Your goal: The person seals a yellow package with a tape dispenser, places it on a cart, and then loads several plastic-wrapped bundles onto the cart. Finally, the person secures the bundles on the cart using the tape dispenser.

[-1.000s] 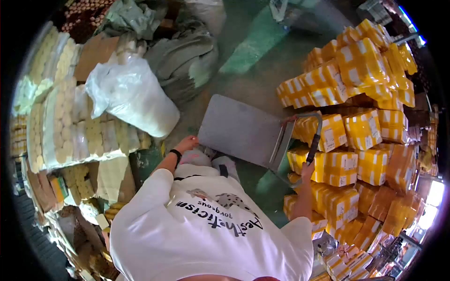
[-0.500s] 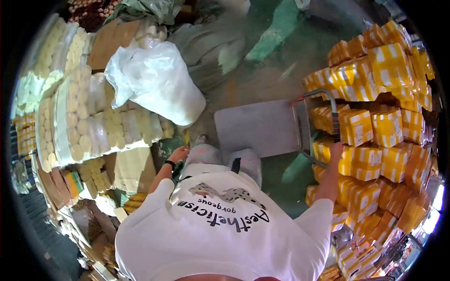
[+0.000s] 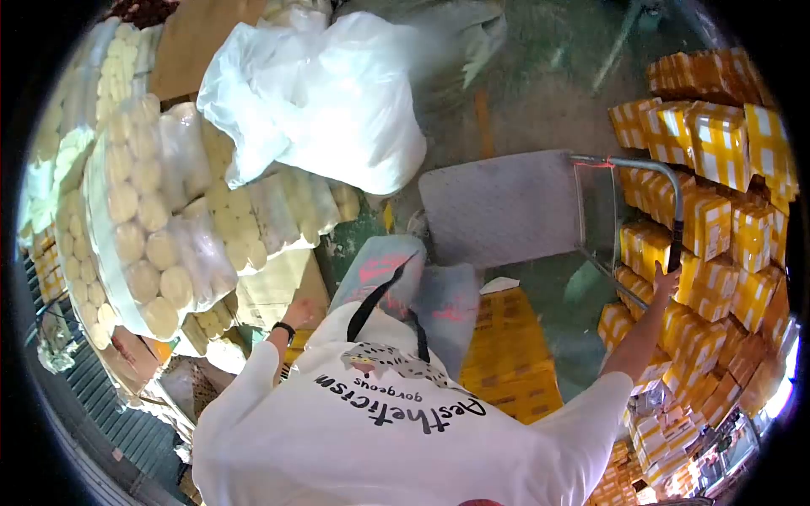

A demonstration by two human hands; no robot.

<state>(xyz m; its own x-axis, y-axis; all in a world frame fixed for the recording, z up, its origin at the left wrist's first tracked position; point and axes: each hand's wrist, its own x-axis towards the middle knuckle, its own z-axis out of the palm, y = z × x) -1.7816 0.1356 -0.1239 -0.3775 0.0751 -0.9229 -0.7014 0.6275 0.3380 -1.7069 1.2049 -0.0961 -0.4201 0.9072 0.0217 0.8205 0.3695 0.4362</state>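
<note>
R hand (image 3: 666,282): wrapped round cart handle (image 3: 678,202), right, nr yellow boxes (image 3: 719,139) | L hand (image 3: 305,313): nr carton (image 3: 278,288), left; grip can't tell | white bag (image 3: 346,110): far left

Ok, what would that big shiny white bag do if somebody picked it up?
The white bag would probably sag and bend, since its sides look soft and crumpled. Its shiny plastic might feel slippery. Being plump, it may wobble.

Green floor (image 3: 574,341) runs through here, scuffed greyish farther up, with an orange stripe (image 3: 483,124) (rather faded, that one); dark ribbed panelling (image 3: 97,422) curves lower left, bright light (image 3: 781,395) glares lower right.
</note>
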